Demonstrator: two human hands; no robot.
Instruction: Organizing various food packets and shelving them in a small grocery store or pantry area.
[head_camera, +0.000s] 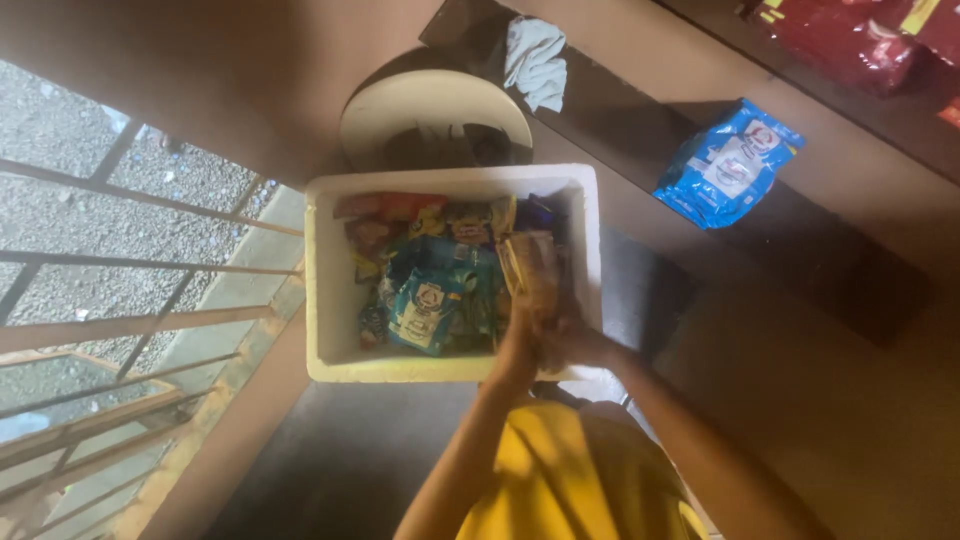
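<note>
A white foam box (325, 290) stands in front of me, filled with several colourful snack packets, teal and blue ones (430, 300) in the middle. My left hand (518, 345) and my right hand (575, 342) meet at the box's near right corner. Together they grip a tan packet (530, 265) that stands upright against the right inner wall. Motion blur hides the fingers. My yellow shirt (560, 480) shows at the bottom.
A cream plastic chair (430, 105) stands behind the box. A blue packet (728, 165) and a grey cloth (537, 60) lie on a dark bench. Red packets (850, 35) sit on a shelf at top right. Metal window bars (120, 260) run along the left.
</note>
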